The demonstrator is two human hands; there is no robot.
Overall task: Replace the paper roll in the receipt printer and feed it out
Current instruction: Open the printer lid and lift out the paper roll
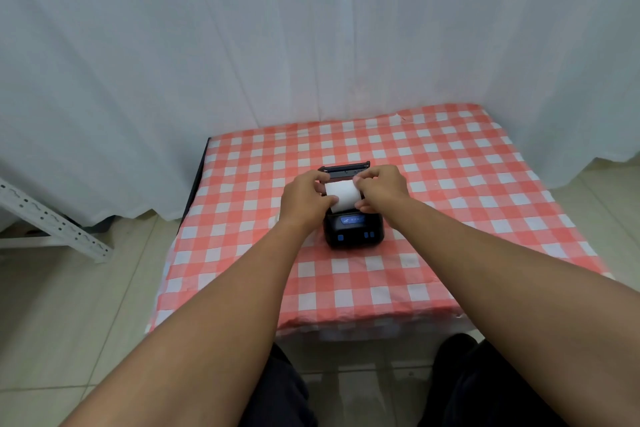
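A small black receipt printer (pixel 353 232) with blue buttons and a lit blue display sits in the middle of the checkered table. Its lid (pixel 344 168) stands open at the back. A white paper roll (pixel 343 196) lies over the open compartment, with a strip of paper drawn toward the front. My left hand (pixel 304 198) grips the roll's left end, thumb on the paper. My right hand (pixel 379 187) pinches the right end. Both hands hide the roll's sides and most of the compartment.
The table (pixel 450 201) wears a red and white checkered cloth. White curtains (pixel 277 38) hang behind it. A white perforated metal rail (pixel 52 218) leans at the left over the tiled floor. My dark-clothed knees show at the bottom edge.
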